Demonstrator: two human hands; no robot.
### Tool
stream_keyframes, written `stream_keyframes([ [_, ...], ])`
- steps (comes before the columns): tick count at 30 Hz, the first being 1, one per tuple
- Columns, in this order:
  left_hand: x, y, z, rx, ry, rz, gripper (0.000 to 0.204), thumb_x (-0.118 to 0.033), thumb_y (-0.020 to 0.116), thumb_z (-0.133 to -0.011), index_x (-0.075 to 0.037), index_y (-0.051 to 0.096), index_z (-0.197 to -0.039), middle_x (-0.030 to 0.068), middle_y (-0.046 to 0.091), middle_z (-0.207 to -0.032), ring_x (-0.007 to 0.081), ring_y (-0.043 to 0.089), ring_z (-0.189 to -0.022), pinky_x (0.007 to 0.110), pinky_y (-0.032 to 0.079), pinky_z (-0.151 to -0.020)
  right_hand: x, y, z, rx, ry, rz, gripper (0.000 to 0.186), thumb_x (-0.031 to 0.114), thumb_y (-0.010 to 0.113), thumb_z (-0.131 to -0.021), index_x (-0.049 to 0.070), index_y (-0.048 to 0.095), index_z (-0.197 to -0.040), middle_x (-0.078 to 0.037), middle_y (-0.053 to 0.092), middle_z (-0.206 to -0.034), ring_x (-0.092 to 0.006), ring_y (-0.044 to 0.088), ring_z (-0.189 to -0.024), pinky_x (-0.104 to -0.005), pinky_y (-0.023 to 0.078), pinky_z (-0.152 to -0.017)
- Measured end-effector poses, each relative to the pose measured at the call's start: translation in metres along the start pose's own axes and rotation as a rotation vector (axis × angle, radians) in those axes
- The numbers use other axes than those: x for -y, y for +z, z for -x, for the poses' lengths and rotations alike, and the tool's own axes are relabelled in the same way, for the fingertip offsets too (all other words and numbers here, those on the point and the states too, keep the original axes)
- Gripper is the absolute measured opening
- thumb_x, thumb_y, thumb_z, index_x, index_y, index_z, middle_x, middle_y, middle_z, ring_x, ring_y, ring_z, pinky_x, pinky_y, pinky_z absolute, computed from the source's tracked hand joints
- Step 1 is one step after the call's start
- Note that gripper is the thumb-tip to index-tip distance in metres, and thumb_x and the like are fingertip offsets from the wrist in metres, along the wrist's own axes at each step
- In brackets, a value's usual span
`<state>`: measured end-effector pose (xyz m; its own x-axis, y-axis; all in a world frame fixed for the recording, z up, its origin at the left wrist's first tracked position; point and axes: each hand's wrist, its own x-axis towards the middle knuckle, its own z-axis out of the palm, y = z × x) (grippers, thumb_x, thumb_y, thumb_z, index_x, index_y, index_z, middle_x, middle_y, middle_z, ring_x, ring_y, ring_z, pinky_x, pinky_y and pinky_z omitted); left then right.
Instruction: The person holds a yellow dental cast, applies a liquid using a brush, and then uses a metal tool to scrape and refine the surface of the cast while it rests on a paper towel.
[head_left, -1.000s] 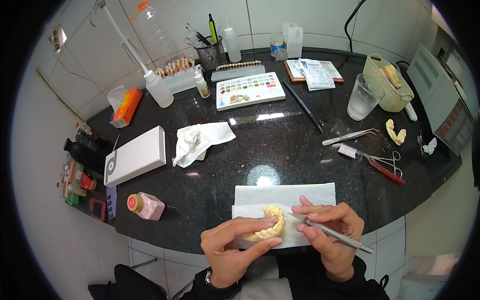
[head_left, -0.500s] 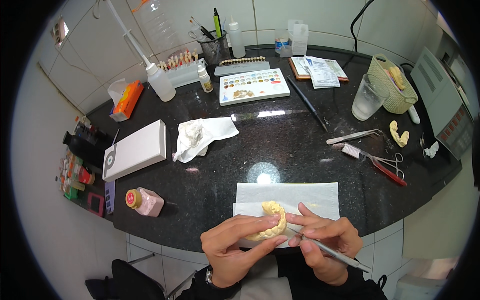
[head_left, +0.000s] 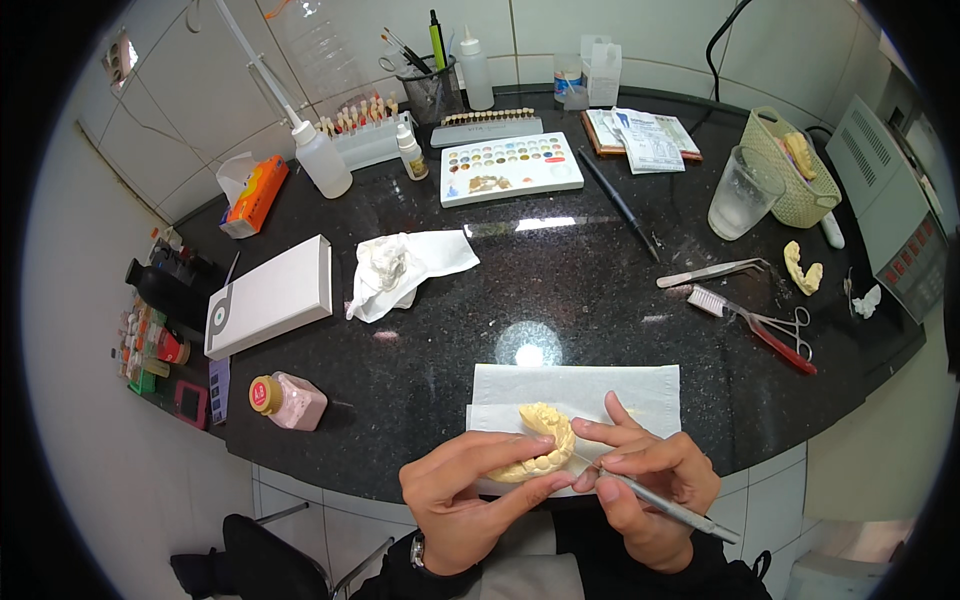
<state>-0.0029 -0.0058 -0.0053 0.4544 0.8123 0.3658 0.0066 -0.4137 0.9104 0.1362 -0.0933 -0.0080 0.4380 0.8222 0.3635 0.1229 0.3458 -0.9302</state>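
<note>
A pale yellow plaster dental cast (head_left: pixel 545 462), curved with a row of teeth, is gripped between the thumb and fingers of my left hand (head_left: pixel 470 490). My right hand (head_left: pixel 655 480) pinches a slim metal handpiece, a scalpel-like carving tool (head_left: pixel 680 512), with its thin tip pointing at the cast's right side. Whether the tip touches the cast I cannot tell. One right fingertip rests by the cast's edge while another finger is raised. Beneath both hands lies a white paper towel (head_left: pixel 640 390).
A bottle of pink powder (head_left: pixel 298 402) and a white box (head_left: pixel 275 300) stand left, near crumpled tissue (head_left: pixel 385 270). A paint palette (head_left: pixel 510 168) lies behind. To the right are tweezers (head_left: pixel 705 273), a red-handled brush (head_left: pixel 770 340), a second cast (head_left: pixel 802 268) and a glass (head_left: pixel 742 200).
Both hands keep their hold, with only slight shifts of the cast and tool. A right finger is raised a little more. The whole view has shifted slightly.
</note>
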Motion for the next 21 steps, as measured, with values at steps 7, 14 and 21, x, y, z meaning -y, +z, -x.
stream_keyframes([
  [7, 0.0011, -0.0005, -0.0010, 0.023, 0.037, 0.036, 0.030, -0.002, 0.080, -0.065, 0.001, 0.069, -0.093, 0.0144, 0.069, -0.089, 0.0196, 0.068, -0.083, 0.026, 0.055, -0.072, -0.0004, 0.0019, -0.0002, -0.022, 0.002, -0.019, 0.015, 0.006, 0.063, -0.082, 0.001, 0.050, -0.088, -0.023, 0.066, -0.077, -0.0314, 0.066, -0.095, -0.0561, 0.028, -0.106],
  [14, 0.0009, -0.0007, -0.0031, 0.039, 0.016, 0.107, 0.028, 0.000, 0.078, -0.066, 0.002, 0.068, -0.092, 0.0154, 0.069, -0.089, 0.0197, 0.068, -0.083, 0.026, 0.055, -0.072, 0.0018, 0.0020, -0.0014, -0.033, 0.013, -0.034, 0.015, 0.005, 0.062, -0.082, 0.001, 0.049, -0.088, -0.021, 0.066, -0.076, -0.0304, 0.067, -0.093, -0.0558, 0.029, -0.106],
  [21, 0.0024, -0.0021, 0.0008, 0.027, -0.011, 0.109, 0.027, 0.000, 0.079, -0.066, 0.003, 0.069, -0.091, 0.0162, 0.069, -0.087, 0.0198, 0.068, -0.080, 0.025, 0.055, -0.070, -0.0036, 0.0098, 0.0047, -0.084, -0.126, 0.076, 0.016, 0.003, 0.063, -0.081, 0.006, 0.053, -0.093, -0.012, 0.067, -0.071, -0.0312, 0.065, -0.096, -0.0647, 0.014, -0.106],
])
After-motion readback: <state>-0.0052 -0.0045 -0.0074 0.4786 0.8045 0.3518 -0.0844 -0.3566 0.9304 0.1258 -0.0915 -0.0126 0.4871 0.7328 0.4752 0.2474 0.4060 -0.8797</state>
